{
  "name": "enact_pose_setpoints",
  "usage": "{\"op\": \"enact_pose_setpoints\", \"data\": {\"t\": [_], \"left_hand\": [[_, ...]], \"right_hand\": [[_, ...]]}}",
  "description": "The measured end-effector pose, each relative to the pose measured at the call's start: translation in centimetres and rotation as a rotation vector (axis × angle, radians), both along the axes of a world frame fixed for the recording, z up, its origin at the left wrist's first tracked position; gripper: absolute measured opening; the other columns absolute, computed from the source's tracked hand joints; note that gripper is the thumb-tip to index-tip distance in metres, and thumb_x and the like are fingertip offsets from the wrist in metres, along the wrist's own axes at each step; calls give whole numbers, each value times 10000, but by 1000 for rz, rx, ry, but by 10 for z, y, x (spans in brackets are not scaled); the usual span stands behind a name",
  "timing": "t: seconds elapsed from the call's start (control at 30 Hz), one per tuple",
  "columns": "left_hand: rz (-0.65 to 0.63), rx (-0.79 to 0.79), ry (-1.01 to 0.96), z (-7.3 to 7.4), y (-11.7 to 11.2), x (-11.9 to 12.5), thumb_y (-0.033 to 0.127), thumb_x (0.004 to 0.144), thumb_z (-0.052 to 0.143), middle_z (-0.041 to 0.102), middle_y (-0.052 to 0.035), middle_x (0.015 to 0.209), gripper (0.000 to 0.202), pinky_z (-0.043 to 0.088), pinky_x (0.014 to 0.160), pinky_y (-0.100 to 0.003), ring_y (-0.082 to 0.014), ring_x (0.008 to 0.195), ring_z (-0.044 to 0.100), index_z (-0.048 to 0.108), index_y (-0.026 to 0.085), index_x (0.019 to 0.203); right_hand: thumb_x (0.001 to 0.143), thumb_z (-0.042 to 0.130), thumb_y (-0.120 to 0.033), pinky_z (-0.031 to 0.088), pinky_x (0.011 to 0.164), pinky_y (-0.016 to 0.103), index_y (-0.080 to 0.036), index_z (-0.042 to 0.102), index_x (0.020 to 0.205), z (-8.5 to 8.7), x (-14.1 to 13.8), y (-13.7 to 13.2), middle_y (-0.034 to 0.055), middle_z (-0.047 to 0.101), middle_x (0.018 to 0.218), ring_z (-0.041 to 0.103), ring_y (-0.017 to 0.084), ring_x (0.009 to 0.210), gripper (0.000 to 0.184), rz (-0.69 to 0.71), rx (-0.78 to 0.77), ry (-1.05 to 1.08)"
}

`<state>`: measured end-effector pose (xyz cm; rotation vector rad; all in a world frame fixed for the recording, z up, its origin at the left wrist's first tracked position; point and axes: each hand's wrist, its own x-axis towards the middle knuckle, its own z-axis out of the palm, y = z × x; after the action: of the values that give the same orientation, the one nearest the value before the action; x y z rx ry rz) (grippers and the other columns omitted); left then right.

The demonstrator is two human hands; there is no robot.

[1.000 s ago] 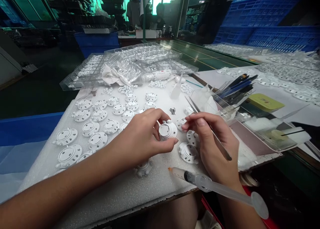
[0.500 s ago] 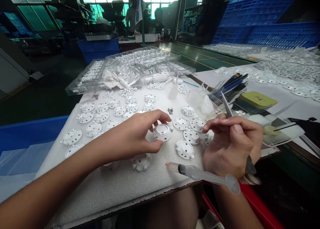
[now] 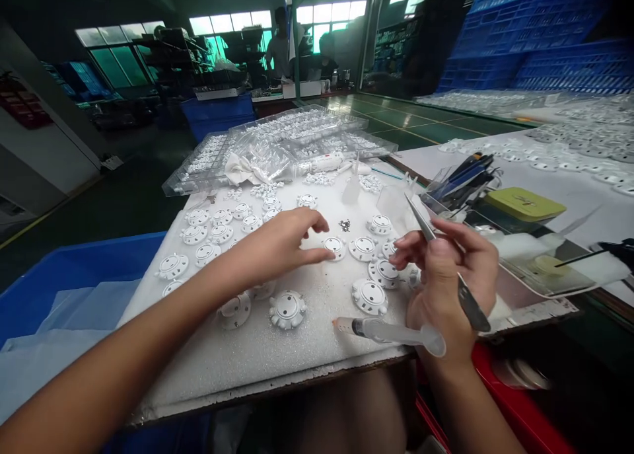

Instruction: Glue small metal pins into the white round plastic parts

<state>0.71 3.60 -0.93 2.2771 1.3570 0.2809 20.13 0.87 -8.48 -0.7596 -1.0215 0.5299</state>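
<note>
My left hand (image 3: 282, 246) reaches across a white foam pad (image 3: 277, 348), fingers stretched out, fingertips touching a small round white plastic part (image 3: 334, 245). My right hand (image 3: 446, 269) holds metal tweezers (image 3: 446, 259), tips pointing up and away. A plastic syringe with an orange tip (image 3: 389, 333) lies partly under that hand near the pad's front edge. Several round white parts lie around both hands, such as one part (image 3: 287, 308) near the front and another (image 3: 370, 297) beside the syringe.
Clear trays of small white pieces (image 3: 277, 140) sit at the back of the pad. A clear tray with pens and a yellow tin (image 3: 525, 204) stands to the right. A blue bin (image 3: 64, 275) is on the left. A person stands far behind.
My left hand has set the round part down on the pad and stretched its fingers out. My right hand swung the tweezers from pointing at the part to pointing upward.
</note>
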Motion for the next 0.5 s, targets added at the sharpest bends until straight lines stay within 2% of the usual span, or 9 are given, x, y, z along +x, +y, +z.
{"op": "enact_pose_setpoints", "data": {"t": [0.07,0.13,0.2,0.27,0.33,0.4,0.5], "left_hand": [[-67,-92,163,16,-10,-7,563,794,665,600,-26,1133,452,458,724,-287,-227,972,577,604,260,1124],[-156,-218,336,25,-19,-10,510,715,757,584,-25,1125,493,444,689,-273,-236,962,572,608,275,1121],[-205,-267,433,26,-26,-10,412,674,805,569,-34,1124,510,426,660,-257,-231,947,571,599,252,1112],[-219,-261,449,23,-30,-9,345,679,792,564,-37,1106,457,408,631,-249,-218,910,572,592,228,1073],[-209,-258,425,18,-32,-10,332,695,752,566,-35,1076,407,391,602,-253,-211,864,573,581,223,1049],[-208,-260,383,14,-33,-12,334,700,715,573,-22,1035,385,376,581,-256,-212,849,571,569,233,1041],[-222,-239,324,11,-33,-15,319,701,689,572,-10,1002,370,362,565,-252,-202,829,567,559,240,1038]], "right_hand": [[894,614,-316,486,676,305,-239,501,1107,-1,2,0,0,668,852,600,135,677,253,43,-73,-33],[857,665,-352,508,733,311,-237,531,1080,-2,3,0,14,686,904,630,139,741,284,34,-182,-100],[814,712,-375,516,764,319,-228,609,1052,-3,4,1,30,692,938,644,152,798,297,-26,-248,-177],[816,709,-371,509,744,315,-226,669,1011,-2,5,0,28,688,919,640,153,786,245,-99,-203,-233],[858,664,-353,482,681,303,-212,691,948,0,10,-3,21,664,864,612,137,714,170,-202,-89,-251],[905,592,-369,436,601,301,-189,687,914,3,21,-10,31,631,830,573,132,638,203,-359,3,-230],[925,530,-430,404,551,327,-150,704,898,4,52,-24,58,603,738,560,166,571,330,-647,-11,-330]]}}
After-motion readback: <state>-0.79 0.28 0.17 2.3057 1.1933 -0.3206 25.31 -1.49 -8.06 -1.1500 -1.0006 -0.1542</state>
